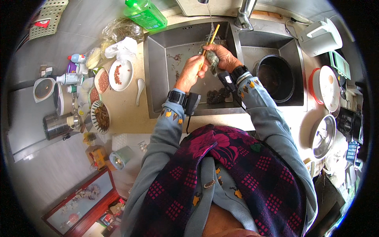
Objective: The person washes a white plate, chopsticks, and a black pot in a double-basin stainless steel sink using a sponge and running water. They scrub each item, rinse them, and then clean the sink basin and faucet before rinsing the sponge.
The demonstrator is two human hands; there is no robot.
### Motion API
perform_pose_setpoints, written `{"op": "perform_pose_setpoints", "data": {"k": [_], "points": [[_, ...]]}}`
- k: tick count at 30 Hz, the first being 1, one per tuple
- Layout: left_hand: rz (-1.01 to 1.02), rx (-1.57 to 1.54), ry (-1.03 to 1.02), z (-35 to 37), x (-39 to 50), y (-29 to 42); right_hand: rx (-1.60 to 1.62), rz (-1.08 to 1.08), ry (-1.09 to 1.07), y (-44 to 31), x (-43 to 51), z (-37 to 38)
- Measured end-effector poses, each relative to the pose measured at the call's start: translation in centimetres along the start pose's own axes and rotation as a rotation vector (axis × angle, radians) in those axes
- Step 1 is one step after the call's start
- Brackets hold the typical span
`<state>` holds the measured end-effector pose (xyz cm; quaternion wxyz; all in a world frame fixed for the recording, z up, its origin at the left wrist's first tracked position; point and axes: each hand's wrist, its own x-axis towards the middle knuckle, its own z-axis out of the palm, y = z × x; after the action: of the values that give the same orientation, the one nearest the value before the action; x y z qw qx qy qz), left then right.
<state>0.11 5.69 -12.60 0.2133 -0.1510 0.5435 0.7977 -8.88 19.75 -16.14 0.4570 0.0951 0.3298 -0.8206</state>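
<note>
Over the large left basin of a steel sink [165,97], my left hand [191,71] is closed around a pair of yellowish sticks [215,32], which look like chopsticks. My right hand [222,56] grips a wet grey-green cloth or scrubber [213,60] against the sticks. Water [210,17] runs from a spout at the top and meets the stick tips. A dark clump [217,96] lies on the basin floor below my hands, with brown scraps [176,57] farther left. The exact material of the grey-green thing is unclear.
In the right basin stands a black pot [274,78]. Left on the counter are a white plate with reddish beans [125,80], a white spoon [140,91], a bowl of food [100,117] and a green detergent bottle [146,14]. A steel bowl [323,136] and an electric kettle [319,37] stand right.
</note>
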Motion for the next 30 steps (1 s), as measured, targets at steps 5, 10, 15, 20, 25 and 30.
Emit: {"op": "perform_pose_setpoints", "data": {"k": [5, 10, 15, 20, 25, 30], "points": [[0.087, 0.186, 0.315, 1.6, 1.2, -0.3, 0.094, -0.079, 0.027, 0.4, -1.1, 0.1], [0.217, 0.192, 0.396, 1.9, 2.8, 0.2, 0.352, -0.144, -0.123, 0.5, -2.4, -0.4], [0.191, 0.149, 0.336, 2.2, 2.8, 0.7, 0.513, -0.173, -0.076, -0.2, -2.9, -0.9], [0.152, 0.205, 0.379, 3.9, 3.3, 0.4, 0.467, -0.268, -0.156, 0.6, -1.4, 0.6], [0.223, 0.337, 0.486, 3.5, 4.0, 0.6, 0.325, -0.297, 0.087, 1.9, 0.3, 1.8], [0.205, 0.416, 0.442, 2.8, 4.4, -0.5, 0.147, -0.379, 0.433, 1.4, 2.0, 1.7]]}}
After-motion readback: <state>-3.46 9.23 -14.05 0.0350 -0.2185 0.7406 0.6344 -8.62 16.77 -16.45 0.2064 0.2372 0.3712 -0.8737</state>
